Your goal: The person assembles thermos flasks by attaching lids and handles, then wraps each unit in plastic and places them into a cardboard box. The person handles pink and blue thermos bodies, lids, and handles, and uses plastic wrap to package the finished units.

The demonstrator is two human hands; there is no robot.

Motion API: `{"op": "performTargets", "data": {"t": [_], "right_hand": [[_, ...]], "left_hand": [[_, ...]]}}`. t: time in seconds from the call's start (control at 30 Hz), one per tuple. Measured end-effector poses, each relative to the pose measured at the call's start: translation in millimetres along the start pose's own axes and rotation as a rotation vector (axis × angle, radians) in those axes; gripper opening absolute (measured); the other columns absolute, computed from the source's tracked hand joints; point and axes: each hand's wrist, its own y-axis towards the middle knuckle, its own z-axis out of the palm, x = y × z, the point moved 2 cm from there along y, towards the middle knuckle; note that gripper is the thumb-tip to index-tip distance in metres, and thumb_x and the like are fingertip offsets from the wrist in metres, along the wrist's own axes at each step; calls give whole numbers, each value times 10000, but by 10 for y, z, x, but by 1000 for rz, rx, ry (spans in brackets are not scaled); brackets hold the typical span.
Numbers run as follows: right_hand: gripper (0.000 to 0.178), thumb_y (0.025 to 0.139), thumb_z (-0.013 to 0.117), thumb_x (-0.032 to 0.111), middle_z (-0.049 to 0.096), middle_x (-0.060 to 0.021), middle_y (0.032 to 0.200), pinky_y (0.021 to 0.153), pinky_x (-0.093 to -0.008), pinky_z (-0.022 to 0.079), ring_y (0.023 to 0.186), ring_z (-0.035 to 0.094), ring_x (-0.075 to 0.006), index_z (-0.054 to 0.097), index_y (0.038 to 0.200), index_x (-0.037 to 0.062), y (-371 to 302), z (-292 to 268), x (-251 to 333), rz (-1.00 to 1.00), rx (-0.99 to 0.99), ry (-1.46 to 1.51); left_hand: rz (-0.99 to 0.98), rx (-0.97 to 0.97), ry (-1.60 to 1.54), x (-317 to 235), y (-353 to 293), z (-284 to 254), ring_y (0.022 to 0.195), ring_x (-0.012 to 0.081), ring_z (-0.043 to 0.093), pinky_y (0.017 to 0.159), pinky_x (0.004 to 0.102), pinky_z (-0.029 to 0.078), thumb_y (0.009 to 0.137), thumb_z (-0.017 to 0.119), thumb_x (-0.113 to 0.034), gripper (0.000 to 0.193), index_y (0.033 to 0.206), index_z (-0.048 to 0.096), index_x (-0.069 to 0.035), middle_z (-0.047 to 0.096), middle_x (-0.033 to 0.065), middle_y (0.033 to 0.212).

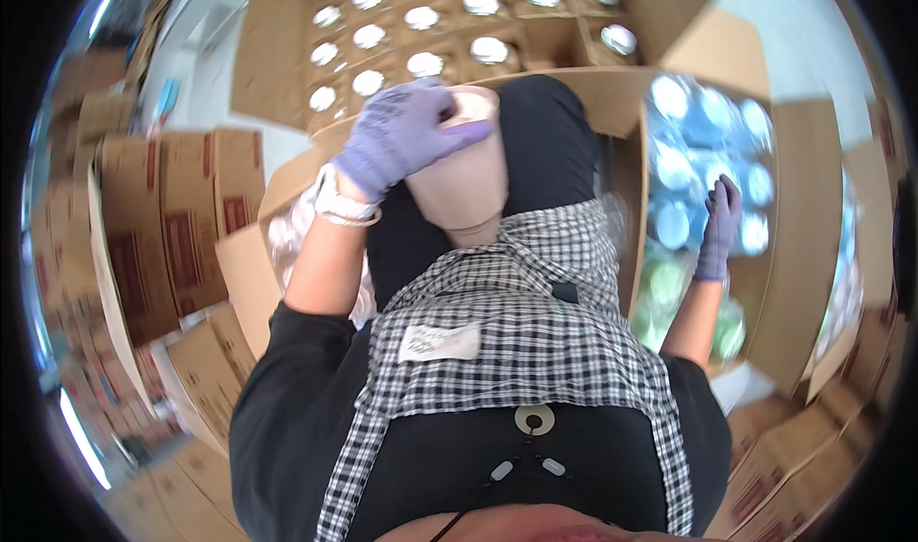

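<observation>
Head view: gloved left hand clamped on a pale beige jar, right hand down in a box of jars.

Seen from the head camera, looking down over a checked apron and black sleeves. Left hand (400,135) in a purple glove, at about 11 o'clock from centre, wrapped over the top of the beige jar (464,174), fingers curled across its rim, thumb along the side; jar held tilted against the black-clad lap. Right hand (719,226), also gloved, out at 3 o'clock, fingers loosely bent inside the open carton (798,245) of blue-lidded jars (684,174); could not tell whether anything was gripped there. At 12 o'clock, another open carton (273,73) with rows of shiny-lidded jars (422,18). At 9 o'clock, stacked closed cardboard boxes (177,221).
</observation>
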Motion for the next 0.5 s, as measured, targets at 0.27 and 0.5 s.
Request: {"op": "performTargets", "data": {"t": [0.27, 0.5], "right_hand": [[548, 1007, 606, 303, 583, -180, 1399, 1120, -417, 435, 1294, 561, -285, 528, 1412, -58, -1360, 2066, 2112, -583, 811, 88], [863, 1032, 423, 647, 340, -205, 1620, 1219, -500, 317, 1479, 368, -337, 280, 1594, 8, -1885, 2786, 2374, -409, 830, 136]], "left_hand": [[97, -393, -406, 164, -343, 337, 727, 337, 659, 669, 430, 510, 737, 789, -489, 427, 731, 680, -77, 644, 141, 732], [70, -1168, -427, 27, -713, 377, 846, 272, 649, 856, 435, 500, 712, 727, -541, 435, 796, 699, -115, 665, 71, 831]]}}
